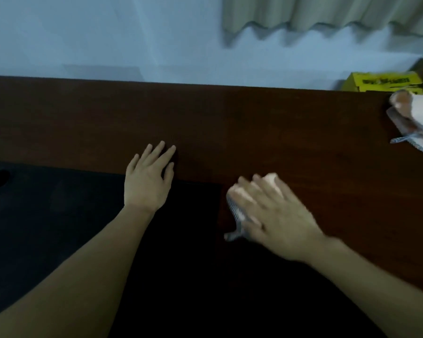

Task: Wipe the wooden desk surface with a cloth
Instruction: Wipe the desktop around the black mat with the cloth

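Cloth (237, 211) lies bunched under the right hand (276, 215), whose spread fingers (257, 189) press it onto the desk (279, 132). Left hand (148, 179) rests flat, holding nothing. Keep pressure even; overlap strokes beyond the fingertips.

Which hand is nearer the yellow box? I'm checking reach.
Right. The right hand presses a cloth mid-desk, below-left of the yellow box; the left hand lies farther left.
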`<action>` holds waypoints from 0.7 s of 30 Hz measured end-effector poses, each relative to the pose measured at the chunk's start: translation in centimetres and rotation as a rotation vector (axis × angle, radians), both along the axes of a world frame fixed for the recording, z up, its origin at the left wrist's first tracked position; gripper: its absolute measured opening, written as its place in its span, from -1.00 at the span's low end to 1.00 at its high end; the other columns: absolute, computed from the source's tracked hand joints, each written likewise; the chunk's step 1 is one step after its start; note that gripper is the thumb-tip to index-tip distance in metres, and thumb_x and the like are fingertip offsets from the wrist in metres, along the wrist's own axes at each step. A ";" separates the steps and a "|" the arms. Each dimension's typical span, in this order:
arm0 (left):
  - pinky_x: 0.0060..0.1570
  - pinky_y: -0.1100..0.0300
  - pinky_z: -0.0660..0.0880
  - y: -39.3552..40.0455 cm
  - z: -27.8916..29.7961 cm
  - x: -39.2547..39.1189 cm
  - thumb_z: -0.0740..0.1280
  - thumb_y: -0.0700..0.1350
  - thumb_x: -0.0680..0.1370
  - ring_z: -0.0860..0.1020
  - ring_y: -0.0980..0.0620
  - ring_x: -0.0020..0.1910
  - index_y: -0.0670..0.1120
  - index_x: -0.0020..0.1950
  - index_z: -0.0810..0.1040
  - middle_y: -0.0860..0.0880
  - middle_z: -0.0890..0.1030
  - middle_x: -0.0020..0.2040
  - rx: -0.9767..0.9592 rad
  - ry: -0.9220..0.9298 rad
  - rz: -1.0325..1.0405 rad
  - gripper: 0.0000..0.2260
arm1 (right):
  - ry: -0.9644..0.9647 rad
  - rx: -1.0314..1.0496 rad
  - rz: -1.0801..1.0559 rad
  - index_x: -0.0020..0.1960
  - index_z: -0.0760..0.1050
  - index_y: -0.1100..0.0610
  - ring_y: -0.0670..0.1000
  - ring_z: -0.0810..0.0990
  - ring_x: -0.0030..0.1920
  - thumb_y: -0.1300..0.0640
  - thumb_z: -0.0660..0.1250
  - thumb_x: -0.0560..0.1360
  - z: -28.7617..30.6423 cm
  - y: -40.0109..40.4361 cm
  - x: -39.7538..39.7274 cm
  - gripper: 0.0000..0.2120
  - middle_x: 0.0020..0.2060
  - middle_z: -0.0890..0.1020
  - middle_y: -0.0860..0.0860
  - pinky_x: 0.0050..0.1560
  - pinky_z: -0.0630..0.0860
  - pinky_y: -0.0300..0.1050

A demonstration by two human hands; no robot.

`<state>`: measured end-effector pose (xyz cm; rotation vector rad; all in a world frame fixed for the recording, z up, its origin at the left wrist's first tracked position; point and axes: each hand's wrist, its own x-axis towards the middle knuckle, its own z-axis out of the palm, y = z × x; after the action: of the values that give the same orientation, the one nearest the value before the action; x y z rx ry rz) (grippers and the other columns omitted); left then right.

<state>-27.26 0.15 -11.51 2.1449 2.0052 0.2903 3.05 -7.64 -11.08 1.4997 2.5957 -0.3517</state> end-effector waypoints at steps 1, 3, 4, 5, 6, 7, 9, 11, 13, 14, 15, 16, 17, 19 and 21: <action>0.58 -0.01 0.05 -0.1 0.0 0.1 0.09 0.02 0.71 0.11 0.05 0.61 0.16 0.57 0.28 0.07 0.24 0.61 0.038 0.012 -0.043 -0.60 | -0.014 0.022 -0.063 0.65 -0.21 -0.18 0.05 -0.17 0.65 -0.29 -0.23 0.63 0.0 2.2 0.7 -0.38 0.66 -0.09 -0.07 0.58 -0.25 0.13; 0.56 -0.01 0.12 -0.4 0.0 0.6 0.16 -0.07 0.70 0.18 0.03 0.59 0.12 0.55 0.34 0.04 0.30 0.58 0.084 0.035 -0.120 -0.60 | -0.047 -0.009 -0.222 0.64 -0.29 -0.19 0.03 -0.27 0.63 -0.29 -0.25 0.64 0.2 6.9 1.7 -0.39 0.66 -0.19 -0.07 0.58 -0.29 0.15; 0.56 0.00 0.12 -0.6 0.0 1.1 0.18 -0.09 0.69 0.18 0.04 0.59 0.10 0.55 0.36 0.04 0.30 0.58 0.092 0.023 -0.133 -0.60 | -0.054 -0.020 -0.288 0.64 -0.30 -0.18 0.04 -0.28 0.63 -0.28 -0.22 0.66 0.2 8.6 1.8 -0.39 0.66 -0.21 -0.06 0.59 -0.29 0.17; 0.56 0.02 0.10 -0.7 0.2 1.9 0.18 -0.09 0.69 0.17 0.04 0.59 0.09 0.55 0.36 0.05 0.30 0.58 0.088 -0.008 -0.131 -0.60 | -0.054 -0.016 -0.333 0.65 -0.29 -0.17 0.05 -0.28 0.63 -0.27 -0.21 0.66 0.2 9.5 1.6 -0.39 0.66 -0.22 -0.05 0.59 -0.29 0.19; 0.56 0.04 0.07 -0.7 0.4 3.0 0.18 -0.08 0.70 0.15 0.05 0.60 0.08 0.55 0.36 0.06 0.28 0.59 0.073 -0.047 -0.117 -0.60 | -0.050 -0.012 -0.347 0.65 -0.28 -0.15 0.07 -0.28 0.63 -0.26 -0.21 0.67 0.1 9.6 1.2 -0.39 0.66 -0.21 -0.03 0.59 -0.28 0.22; 0.56 0.06 0.04 -0.7 0.7 4.2 0.18 -0.06 0.70 0.12 0.05 0.61 0.09 0.56 0.34 0.07 0.26 0.59 0.050 -0.084 -0.107 -0.60 | -0.040 -0.008 -0.331 0.65 -0.28 -0.13 0.10 -0.27 0.64 -0.25 -0.24 0.66 0.2 8.9 0.8 -0.39 0.66 -0.20 -0.01 0.59 -0.27 0.24; 0.55 0.09 -0.04 -0.5 1.2 6.9 0.16 -0.03 0.71 0.05 0.07 0.62 0.12 0.59 0.27 0.10 0.20 0.62 -0.013 -0.135 -0.092 -0.57 | -0.050 0.022 -0.245 0.66 -0.24 -0.08 0.15 -0.20 0.64 -0.24 -0.31 0.61 0.0 5.2 0.4 -0.35 0.67 -0.14 0.03 0.58 -0.21 0.26; 0.55 0.10 -0.09 -0.3 1.5 9.5 0.14 0.00 0.72 -0.02 0.07 0.63 0.14 0.61 0.20 0.11 0.13 0.64 -0.072 -0.197 -0.071 -0.56 | -0.033 0.022 -0.138 0.67 -0.14 -0.07 0.16 -0.10 0.65 -0.25 -0.23 0.62 0.2 0.4 1.0 -0.34 0.67 -0.04 0.04 0.58 -0.15 0.25; 0.57 0.06 -0.14 -0.2 1.3 11.8 0.09 0.04 0.72 -0.08 0.03 0.64 0.15 0.64 0.14 0.09 0.06 0.66 -0.127 -0.236 -0.051 -0.54 | -0.004 -0.038 -0.044 0.67 -0.12 -0.14 0.10 -0.11 0.65 -0.26 -0.12 0.67 0.5 -2.9 2.9 -0.39 0.66 -0.04 -0.02 0.59 -0.18 0.20; 0.58 0.03 -0.17 -0.4 1.0 12.6 0.05 0.08 0.72 -0.12 0.02 0.64 0.16 0.65 0.08 0.08 0.01 0.66 -0.155 -0.201 -0.047 -0.53 | -0.002 -0.064 -0.016 0.66 -0.17 -0.18 0.06 -0.17 0.65 -0.28 -0.10 0.68 0.6 -3.4 4.0 -0.40 0.66 -0.09 -0.06 0.58 -0.22 0.18; 0.58 0.00 -0.21 -0.6 0.6 13.2 0.00 0.13 0.72 -0.16 0.00 0.63 0.17 0.65 0.02 0.07 -0.05 0.67 -0.179 -0.125 -0.050 -0.52 | -0.001 -0.072 -0.003 0.65 -0.22 -0.21 0.02 -0.25 0.64 -0.29 -0.11 0.69 0.6 -3.1 5.3 -0.40 0.65 -0.16 -0.10 0.57 -0.27 0.16; 0.58 -0.02 -0.23 -0.8 0.1 13.6 -0.06 0.18 0.71 -0.21 -0.01 0.63 0.19 0.65 -0.05 0.08 -0.11 0.67 -0.195 -0.041 -0.055 -0.50 | -0.011 -0.074 -0.011 0.64 -0.28 -0.23 -0.01 -0.32 0.62 -0.30 -0.13 0.68 0.7 -2.1 6.5 -0.40 0.64 -0.22 -0.13 0.56 -0.32 0.14; 0.58 -0.04 -0.23 -0.8 -0.1 13.7 -0.10 0.20 0.70 -0.23 -0.01 0.63 0.20 0.65 -0.09 0.08 -0.15 0.66 -0.196 0.016 -0.056 -0.49 | -0.022 -0.062 -0.041 0.63 -0.32 -0.23 -0.02 -0.35 0.61 -0.30 -0.15 0.67 0.7 -0.5 7.5 -0.39 0.63 -0.26 -0.14 0.56 -0.37 0.11; 0.59 -0.06 -0.22 -0.7 -0.4 13.7 -0.13 0.23 0.68 -0.24 0.00 0.62 0.22 0.64 -0.12 0.10 -0.17 0.66 -0.180 0.057 -0.044 -0.48 | -0.033 -0.005 -0.133 0.62 -0.35 -0.21 -0.01 -0.37 0.60 -0.29 -0.18 0.67 0.6 3.6 8.8 -0.39 0.63 -0.27 -0.12 0.56 -0.40 0.08; 0.59 -0.06 -0.21 -0.5 -0.6 13.8 -0.14 0.24 0.67 -0.25 0.02 0.62 0.24 0.64 -0.11 0.11 -0.16 0.65 -0.170 0.058 -0.034 -0.48 | -0.035 -0.004 -0.240 0.63 -0.33 -0.18 0.01 -0.34 0.62 -0.28 -0.18 0.68 0.1 8.0 9.5 -0.40 0.65 -0.24 -0.09 0.57 -0.36 0.12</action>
<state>-13.49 -0.38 -12.11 2.1017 1.9438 0.0504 12.55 0.36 -11.00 1.8030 2.3912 -0.3498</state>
